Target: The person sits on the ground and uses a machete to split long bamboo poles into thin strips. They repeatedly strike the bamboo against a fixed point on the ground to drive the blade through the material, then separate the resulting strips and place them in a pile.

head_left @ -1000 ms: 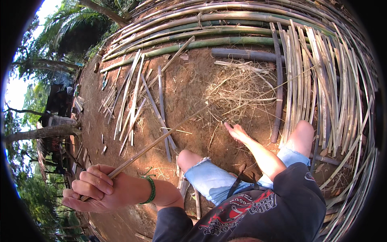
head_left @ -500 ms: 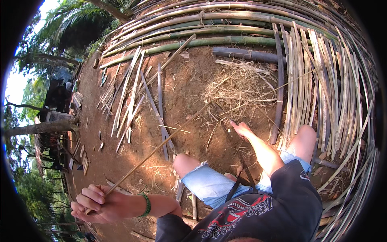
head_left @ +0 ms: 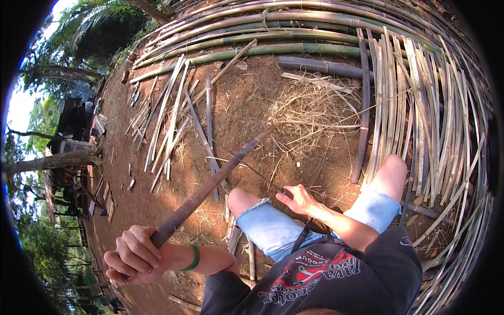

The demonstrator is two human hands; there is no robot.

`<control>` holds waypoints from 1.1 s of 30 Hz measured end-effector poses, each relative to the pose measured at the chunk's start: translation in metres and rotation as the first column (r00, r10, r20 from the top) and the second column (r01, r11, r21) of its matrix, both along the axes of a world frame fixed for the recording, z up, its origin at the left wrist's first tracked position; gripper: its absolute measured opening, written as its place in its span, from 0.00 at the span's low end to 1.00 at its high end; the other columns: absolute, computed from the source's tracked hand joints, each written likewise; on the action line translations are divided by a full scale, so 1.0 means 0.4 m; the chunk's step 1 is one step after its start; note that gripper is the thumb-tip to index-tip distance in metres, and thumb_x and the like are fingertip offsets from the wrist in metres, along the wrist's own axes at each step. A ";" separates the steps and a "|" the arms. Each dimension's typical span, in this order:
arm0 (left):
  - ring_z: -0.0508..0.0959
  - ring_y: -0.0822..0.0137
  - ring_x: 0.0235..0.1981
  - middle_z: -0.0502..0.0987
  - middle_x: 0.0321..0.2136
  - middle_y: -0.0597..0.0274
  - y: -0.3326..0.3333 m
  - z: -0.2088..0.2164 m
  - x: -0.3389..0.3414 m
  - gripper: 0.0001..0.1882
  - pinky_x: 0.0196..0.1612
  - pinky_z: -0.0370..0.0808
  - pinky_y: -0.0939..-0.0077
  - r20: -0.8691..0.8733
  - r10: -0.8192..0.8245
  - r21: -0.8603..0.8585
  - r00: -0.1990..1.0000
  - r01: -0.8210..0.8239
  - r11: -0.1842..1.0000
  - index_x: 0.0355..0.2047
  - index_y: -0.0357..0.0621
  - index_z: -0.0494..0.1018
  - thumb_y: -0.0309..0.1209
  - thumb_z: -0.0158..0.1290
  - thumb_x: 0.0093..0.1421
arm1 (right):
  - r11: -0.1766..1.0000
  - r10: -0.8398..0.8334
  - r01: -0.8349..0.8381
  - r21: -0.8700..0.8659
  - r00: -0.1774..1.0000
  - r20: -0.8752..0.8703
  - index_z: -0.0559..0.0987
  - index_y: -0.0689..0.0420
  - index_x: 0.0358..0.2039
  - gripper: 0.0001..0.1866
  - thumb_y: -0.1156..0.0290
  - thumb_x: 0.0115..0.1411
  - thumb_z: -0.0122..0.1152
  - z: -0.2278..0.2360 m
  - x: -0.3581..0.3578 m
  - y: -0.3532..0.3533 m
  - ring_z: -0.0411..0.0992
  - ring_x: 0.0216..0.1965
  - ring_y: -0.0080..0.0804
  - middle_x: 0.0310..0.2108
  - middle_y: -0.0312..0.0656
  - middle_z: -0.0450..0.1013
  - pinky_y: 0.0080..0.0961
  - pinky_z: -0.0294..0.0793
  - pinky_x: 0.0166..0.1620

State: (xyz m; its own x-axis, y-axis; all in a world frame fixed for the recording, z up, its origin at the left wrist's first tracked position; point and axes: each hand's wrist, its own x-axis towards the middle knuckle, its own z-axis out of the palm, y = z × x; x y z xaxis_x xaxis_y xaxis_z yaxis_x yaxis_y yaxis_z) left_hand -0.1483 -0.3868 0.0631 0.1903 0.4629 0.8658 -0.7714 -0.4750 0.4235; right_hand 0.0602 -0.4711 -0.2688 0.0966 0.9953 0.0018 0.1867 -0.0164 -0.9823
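My left hand (head_left: 135,254), with a green bracelet at the wrist, is closed around the near end of a long bamboo strip (head_left: 205,189). The strip slants up and away to the right, its broad dark side showing. In front of my lap, my right hand (head_left: 300,201) grips a knife (head_left: 266,178) by its dark handle. The thin blade points up and left, toward the strip's middle. Whether blade and strip touch, I cannot tell. Below them, on the ground, lies a thin pale sliver (head_left: 220,158).
Beyond the strip's far end lies a heap of shavings (head_left: 315,110). Split bamboo strips (head_left: 388,105) are stacked on the right, and long green poles (head_left: 294,50) lie across the back. Loose strips (head_left: 170,121) are scattered on the brown soil at left.
The strip has turned from its thin edge to its broad dark side. My right hand has come nearer my body and slightly left, and the knife now shows. My left hand has shifted slightly right.
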 end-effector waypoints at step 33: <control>0.52 0.82 0.04 0.55 0.03 0.71 -0.016 -0.019 0.020 0.17 0.10 0.40 0.85 -0.080 -0.397 0.126 0.914 0.405 0.906 0.09 0.46 0.58 0.28 0.42 0.54 | 0.997 0.001 0.014 -0.072 0.979 0.206 0.75 0.67 0.22 0.30 0.48 0.64 0.53 -0.165 0.157 0.115 0.71 0.22 0.43 0.16 0.57 0.68 0.41 0.68 0.29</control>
